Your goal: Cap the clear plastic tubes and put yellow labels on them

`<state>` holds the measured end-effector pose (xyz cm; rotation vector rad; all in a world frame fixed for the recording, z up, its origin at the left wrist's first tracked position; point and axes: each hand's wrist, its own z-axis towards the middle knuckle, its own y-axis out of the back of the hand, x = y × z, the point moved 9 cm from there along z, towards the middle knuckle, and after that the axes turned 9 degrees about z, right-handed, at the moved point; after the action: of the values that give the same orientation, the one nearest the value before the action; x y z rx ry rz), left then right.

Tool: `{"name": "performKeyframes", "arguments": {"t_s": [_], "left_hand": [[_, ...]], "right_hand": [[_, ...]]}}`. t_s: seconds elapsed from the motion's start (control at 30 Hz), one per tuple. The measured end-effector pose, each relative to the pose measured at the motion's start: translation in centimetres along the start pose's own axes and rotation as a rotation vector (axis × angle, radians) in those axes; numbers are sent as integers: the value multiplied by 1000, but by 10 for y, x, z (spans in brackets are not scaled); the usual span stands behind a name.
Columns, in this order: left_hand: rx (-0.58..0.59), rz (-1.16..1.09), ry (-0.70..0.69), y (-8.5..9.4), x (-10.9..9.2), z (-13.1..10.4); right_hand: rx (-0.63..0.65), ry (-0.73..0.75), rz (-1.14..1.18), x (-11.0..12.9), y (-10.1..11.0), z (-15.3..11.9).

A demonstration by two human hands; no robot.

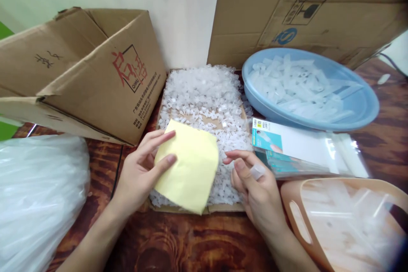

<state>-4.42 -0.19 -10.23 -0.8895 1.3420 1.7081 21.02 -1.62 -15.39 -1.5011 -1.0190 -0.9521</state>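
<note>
My left hand (pixel 140 165) holds a square yellow sheet (pixel 188 165) by its left edge, thumb on top and fingers behind. The sheet is tilted above a shallow cardboard tray (pixel 223 208) heaped with small white translucent plastic pieces (pixel 204 89). To the right of the sheet, apart from it, is my right hand (pixel 258 191). Its index finger points left and the other fingers are curled. A small translucent plastic piece (pixel 257 171) sits between its thumb and index finger. The right palm is hidden.
An open cardboard box (pixel 127 85) stands at left, above a clear plastic bag (pixel 41 195). At right are a blue basin (pixel 350 121) of translucent strips, printed packets (pixel 296 144) and a peach-coloured basket (pixel 290 187) with plastic pieces. A large carton (pixel 255 12) stands behind.
</note>
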Motion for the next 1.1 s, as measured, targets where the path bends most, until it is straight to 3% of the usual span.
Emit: {"name": "performKeyframes", "arguments": {"t_s": [0.13,0.23,0.37,0.43,0.6,0.7,0.83,1.1], "left_hand": [[254,-162,39,-18,-2,-4],[432,-55,35,-30,-2,-6],[505,147,-84,-31,-7,-4],[457,257,-182,-29,-14,-4],[166,578,-489,-30,-45,-21],[165,609,-583,-47,-55,-37],[142,376,-474,-51,-54,-40],[120,176,-308,-47,-50,-34]], "right_hand": [[39,-117,192,-5,-8,0],[42,-193,147,-8,-9,-1],[93,-239,31,-12,-13,-3],[120,-235,-26,-13,-14,-3],[161,-162,-229,-9,-18,-3],[228,-121,-341,-5,-27,-4],[352,-44,-433,0,-42,-8],[414,170,-569,10,-48,-16]]}}
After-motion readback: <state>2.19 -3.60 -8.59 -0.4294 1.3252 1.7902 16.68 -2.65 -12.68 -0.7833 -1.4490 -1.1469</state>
